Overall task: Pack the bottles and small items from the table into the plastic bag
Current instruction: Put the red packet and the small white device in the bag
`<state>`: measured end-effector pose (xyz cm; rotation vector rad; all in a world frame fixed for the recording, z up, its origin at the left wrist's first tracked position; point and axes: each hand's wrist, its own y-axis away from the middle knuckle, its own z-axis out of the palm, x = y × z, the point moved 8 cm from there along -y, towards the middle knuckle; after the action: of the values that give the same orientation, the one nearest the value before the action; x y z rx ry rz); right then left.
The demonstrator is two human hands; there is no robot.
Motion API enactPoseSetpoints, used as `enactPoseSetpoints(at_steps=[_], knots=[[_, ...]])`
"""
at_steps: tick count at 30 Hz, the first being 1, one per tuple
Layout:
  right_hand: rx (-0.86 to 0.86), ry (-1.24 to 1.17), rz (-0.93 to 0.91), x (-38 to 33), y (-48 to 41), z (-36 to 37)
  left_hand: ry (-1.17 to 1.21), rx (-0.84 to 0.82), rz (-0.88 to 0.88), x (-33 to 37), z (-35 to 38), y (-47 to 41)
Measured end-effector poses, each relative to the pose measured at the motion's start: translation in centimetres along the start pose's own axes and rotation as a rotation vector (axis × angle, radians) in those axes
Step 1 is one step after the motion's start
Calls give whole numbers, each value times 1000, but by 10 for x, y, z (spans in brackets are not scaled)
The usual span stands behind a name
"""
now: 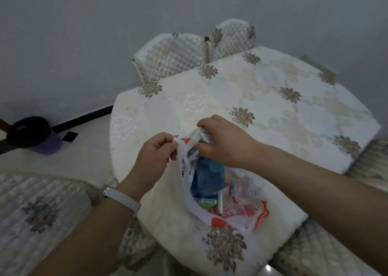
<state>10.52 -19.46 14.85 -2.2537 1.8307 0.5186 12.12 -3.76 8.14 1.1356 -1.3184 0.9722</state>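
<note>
Lying on the clothed table [273, 99] near its front edge, the plastic bag [231, 221] holds a blue bottle [206, 179]. The left hand [153, 158] pinches the bag's rim; the right hand [224, 143] curls its fingers round a white packet [196, 139].

Little can be read. The plastic bag [218, 221], lower centre of the frame, carries red-orange print with white marks. Only what looks like "00" shows, on its lower right patch. The small dark print on its left handle strip and on the white packet [198, 138] at centre is too blurred to read.
</note>
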Motion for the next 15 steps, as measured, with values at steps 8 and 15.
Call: enactPoseSetpoints(at_steps=[8,15], knots=[[120,-57,65,14,24,-7,-142,40,23,1,-3,15],[235,177,12,7,62,-14,-403,-1,287,16,-13,36]])
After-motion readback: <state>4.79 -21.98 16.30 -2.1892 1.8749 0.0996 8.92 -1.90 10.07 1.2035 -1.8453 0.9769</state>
